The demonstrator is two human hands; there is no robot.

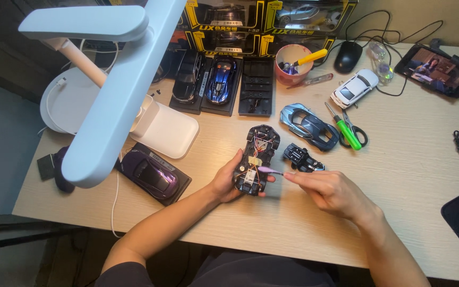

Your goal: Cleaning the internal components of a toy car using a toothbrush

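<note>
left hand (pixel 225 182) cups the opened toy car chassis (pixel 256 159) from its left side, fingers wrapped under it, thumb on the near edge; chassis is held just above the counter (pixel 410 175), inner wiring and small board facing up. right hand (pixel 328 188) is pinched closed on a thin purple-handled tool (pixel 270 170), tip resting on the chassis near its lower middle.

just right of the chassis: a small black car part (pixel 301 158) lying on the counter, close to the right hand's fingertips. beyond it: blue car body shell (pixel 309 125), then a green-handled screwdriver (pixel 345 128) lying across scissors (pixel 358 133). further back: white toy car (pixel 354 88), pink cup (pixel 292 64) holding tools, black mouse (pixel 348 56), phone (pixel 438 69) on a stand at far right.

left of the left hand: purple toy car (pixel 150 172) on a black base. back row: black toy car (pixel 188 77) and blue toy car (pixel 221 79) on bases. white lamp arm (pixel 118 90) overhangs the left side.
</note>
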